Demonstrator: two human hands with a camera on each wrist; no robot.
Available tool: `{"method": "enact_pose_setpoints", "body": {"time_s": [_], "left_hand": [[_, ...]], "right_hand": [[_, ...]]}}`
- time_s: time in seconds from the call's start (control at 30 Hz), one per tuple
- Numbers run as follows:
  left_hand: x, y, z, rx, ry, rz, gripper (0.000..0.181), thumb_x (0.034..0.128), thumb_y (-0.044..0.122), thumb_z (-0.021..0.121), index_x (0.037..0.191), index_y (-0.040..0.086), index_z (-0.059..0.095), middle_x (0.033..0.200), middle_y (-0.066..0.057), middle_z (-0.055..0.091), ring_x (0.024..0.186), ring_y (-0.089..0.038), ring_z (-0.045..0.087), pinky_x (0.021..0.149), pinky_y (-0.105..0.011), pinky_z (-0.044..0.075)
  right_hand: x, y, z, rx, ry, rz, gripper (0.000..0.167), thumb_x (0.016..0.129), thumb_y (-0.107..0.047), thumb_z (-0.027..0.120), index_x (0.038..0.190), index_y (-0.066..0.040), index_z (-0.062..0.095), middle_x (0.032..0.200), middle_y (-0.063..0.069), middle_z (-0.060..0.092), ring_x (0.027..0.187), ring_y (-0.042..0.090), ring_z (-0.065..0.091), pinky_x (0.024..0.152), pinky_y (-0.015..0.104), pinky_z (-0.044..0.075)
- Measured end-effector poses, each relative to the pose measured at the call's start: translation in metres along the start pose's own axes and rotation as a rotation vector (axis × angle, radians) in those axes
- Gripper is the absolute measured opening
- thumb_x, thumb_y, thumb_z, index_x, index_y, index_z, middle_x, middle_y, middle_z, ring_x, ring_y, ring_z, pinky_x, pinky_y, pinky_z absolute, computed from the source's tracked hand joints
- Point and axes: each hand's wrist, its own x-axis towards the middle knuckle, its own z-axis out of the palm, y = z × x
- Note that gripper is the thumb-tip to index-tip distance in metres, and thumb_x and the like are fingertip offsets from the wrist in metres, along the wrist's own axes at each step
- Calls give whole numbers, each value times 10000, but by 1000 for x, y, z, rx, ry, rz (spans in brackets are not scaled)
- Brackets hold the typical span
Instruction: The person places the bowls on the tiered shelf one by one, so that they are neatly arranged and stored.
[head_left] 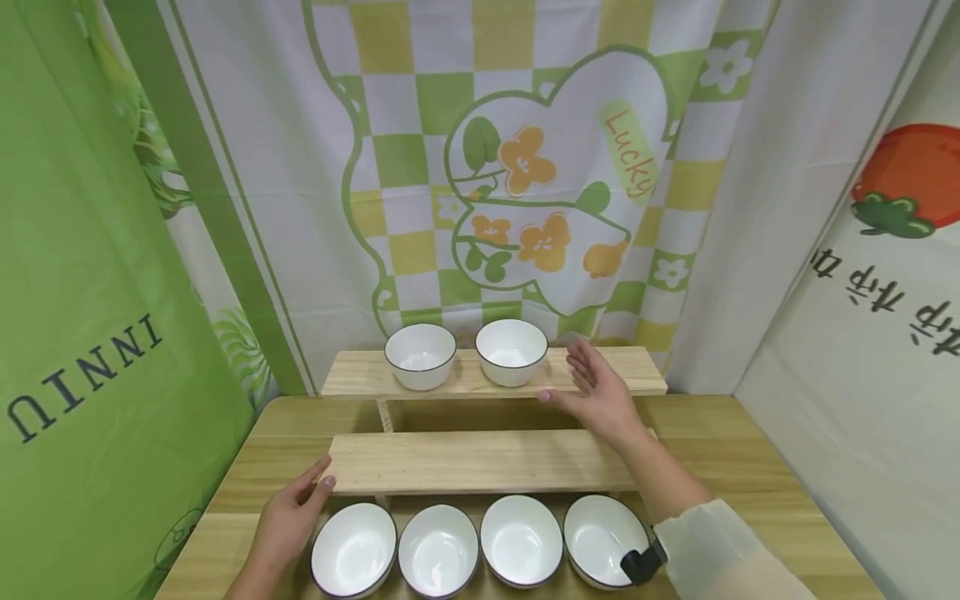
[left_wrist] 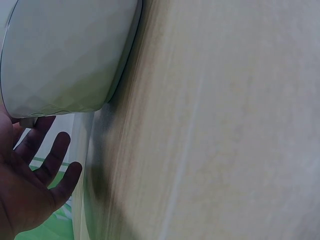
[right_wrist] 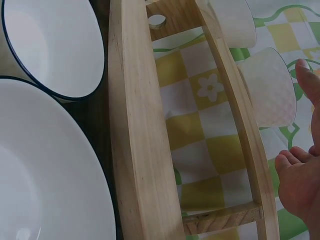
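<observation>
Two white bowls with dark rims, a left bowl [head_left: 422,358] and a right bowl [head_left: 512,353], stand upright on the upper board [head_left: 600,375] of a wooden two-step rack. My right hand [head_left: 600,400] is held just right of the right bowl, thumb and fingers apart, with nothing in it. In the right wrist view a gap shows between this hand [right_wrist: 305,185] and the bowl [right_wrist: 270,90]. My left hand [head_left: 288,517] is at the left end of the lower board [head_left: 480,462], its fingertips at that end. The left wrist view shows its fingers [left_wrist: 52,160] spread and loosely bent beside a bowl [left_wrist: 65,55].
Several more white bowls [head_left: 521,542] stand in a row in front of the rack on the wooden table [head_left: 720,467]. A patterned curtain [head_left: 405,167] hangs behind, with a green cloth [head_left: 90,250] at left and a white one [head_left: 847,375] at right.
</observation>
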Motion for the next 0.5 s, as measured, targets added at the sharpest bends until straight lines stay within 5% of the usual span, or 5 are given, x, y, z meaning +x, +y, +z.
{"method": "enact_pose_setpoints", "body": {"time_s": [0.5], "left_hand": [[0, -2, 1, 8, -1, 2, 623, 1020, 589, 565, 1518, 215, 547, 1332, -239, 662, 1248, -428, 612, 1064, -630, 439]], "right_hand": [[-19, 4, -6, -8, -8, 10, 1232, 782, -355, 931, 1670, -96, 116, 1669, 114, 320, 1529, 296, 320, 1220, 392, 313]]}}
